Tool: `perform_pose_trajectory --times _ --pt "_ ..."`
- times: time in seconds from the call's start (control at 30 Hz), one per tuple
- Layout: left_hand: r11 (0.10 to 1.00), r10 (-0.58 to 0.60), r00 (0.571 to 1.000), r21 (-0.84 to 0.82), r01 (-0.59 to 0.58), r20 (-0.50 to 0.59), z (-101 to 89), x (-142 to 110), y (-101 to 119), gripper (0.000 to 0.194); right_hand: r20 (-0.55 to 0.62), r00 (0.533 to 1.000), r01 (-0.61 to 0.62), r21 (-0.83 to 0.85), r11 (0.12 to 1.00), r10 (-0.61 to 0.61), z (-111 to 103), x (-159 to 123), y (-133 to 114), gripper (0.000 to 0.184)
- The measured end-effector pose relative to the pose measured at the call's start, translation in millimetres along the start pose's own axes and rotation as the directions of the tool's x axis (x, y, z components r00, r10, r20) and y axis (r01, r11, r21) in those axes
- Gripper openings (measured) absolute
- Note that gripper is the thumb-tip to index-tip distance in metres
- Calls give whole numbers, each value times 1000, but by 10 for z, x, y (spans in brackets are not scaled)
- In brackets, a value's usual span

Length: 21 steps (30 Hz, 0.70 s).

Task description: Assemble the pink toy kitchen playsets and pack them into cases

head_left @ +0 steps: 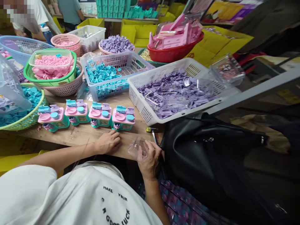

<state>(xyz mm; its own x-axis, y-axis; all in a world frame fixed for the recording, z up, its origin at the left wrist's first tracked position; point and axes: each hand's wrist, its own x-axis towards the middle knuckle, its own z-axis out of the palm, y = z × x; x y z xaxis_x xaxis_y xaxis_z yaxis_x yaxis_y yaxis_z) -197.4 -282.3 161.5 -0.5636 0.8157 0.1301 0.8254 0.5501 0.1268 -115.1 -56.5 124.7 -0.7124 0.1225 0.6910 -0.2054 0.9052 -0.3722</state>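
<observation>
My right hand [150,153] is closed on a clear plastic piece [134,148] at the table's front edge. The piece is thin and see-through, and its exact kind cannot be made out. My left hand [108,142] rests on the wood with its fingers curled in; whether anything is inside them is hidden. Just beyond its knuckles stands a small toy kitchen unit [123,118] with a pink top, a teal base and a blue disc. Several like it form a row to the left, among them one toy unit [100,114] beside it.
A white basket [140,104] of purple parts stands ahead to the right. A hammer-like tool [153,135] lies below it, near a black bag [199,147]. Behind the toys are a blue basket [110,87] with teal parts and a green basket [28,73]. Other people work at the back.
</observation>
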Motion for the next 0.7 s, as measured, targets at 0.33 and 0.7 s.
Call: perform_pose_trajectory --times 0.33,0.7 --pt "983 56 993 178 -37 -105 -914 -1105 -722 18 300 953 -57 15 998 50 60 91 8 63" --pt "806 -591 802 -31 591 -90 -1853 -345 -2310 24 725 689 -180 143 973 21 -326 130 296 120"
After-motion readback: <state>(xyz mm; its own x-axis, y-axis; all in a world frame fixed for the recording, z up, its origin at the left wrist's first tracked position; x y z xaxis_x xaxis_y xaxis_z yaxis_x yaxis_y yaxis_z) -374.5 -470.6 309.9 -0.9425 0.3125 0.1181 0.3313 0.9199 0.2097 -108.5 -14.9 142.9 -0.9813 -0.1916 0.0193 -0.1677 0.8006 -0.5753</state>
